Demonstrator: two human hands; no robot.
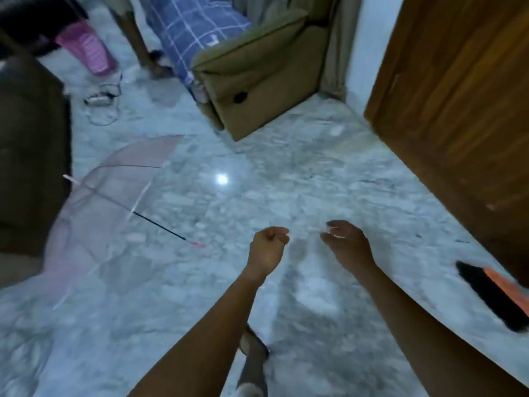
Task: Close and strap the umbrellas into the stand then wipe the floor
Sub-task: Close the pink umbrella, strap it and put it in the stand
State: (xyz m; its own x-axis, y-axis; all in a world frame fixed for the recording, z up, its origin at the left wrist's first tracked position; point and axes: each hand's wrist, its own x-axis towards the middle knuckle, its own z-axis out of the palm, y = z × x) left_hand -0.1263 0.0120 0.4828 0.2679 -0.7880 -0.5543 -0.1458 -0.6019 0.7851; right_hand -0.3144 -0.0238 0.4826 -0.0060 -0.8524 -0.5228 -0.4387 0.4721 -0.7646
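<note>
- Lying open on floor (286, 167) at ur 10 o'clock: clear pink umbrella (108, 202), well apart from both hands.
- Prob. light, canopy floppy, ribs fragile; take it by black shaft (160, 226).
- Ur left hand (267, 245) fisted, empty; right hand (347, 245) half-curled, grip too blurred to tell.

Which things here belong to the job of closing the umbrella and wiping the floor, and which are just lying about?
For the job: open clear umbrella, lying on its side; marble floor.

Just lying about: olive sofa; checked blanket; pink basket; power strip with cables; black brush by the wooden door.
</note>
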